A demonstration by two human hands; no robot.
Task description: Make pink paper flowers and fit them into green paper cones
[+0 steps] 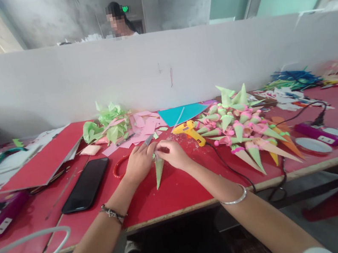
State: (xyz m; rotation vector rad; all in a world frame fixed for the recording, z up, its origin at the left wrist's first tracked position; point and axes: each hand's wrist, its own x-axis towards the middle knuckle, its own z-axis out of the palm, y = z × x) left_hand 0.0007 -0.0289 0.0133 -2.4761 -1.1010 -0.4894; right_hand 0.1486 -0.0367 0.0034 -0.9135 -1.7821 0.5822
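Observation:
A light green paper cone (160, 173) hangs point down between my hands, just above the red tabletop. My left hand (139, 162) is closed round its upper part, fingers bent over it. At the cone's wide end, my right hand (173, 153) has thumb and fingers pinched together; whatever small thing lies in that pinch is hidden. Scissors with a red-orange handle (118, 169) lie partly behind my left hand. A yellow glue gun (191, 130) rests just beyond my right hand. To the right is a heap of finished-looking green, pink and orange paper cones (242, 129).
A black phone (86, 185) lies to the left, near a red board (44, 158). Pink paper scraps (147, 125), green tissue (112, 120) and a teal sheet (180, 115) are at the back. A purple power strip (322, 133) and cable stand right. A person is behind the grey partition (83, 80).

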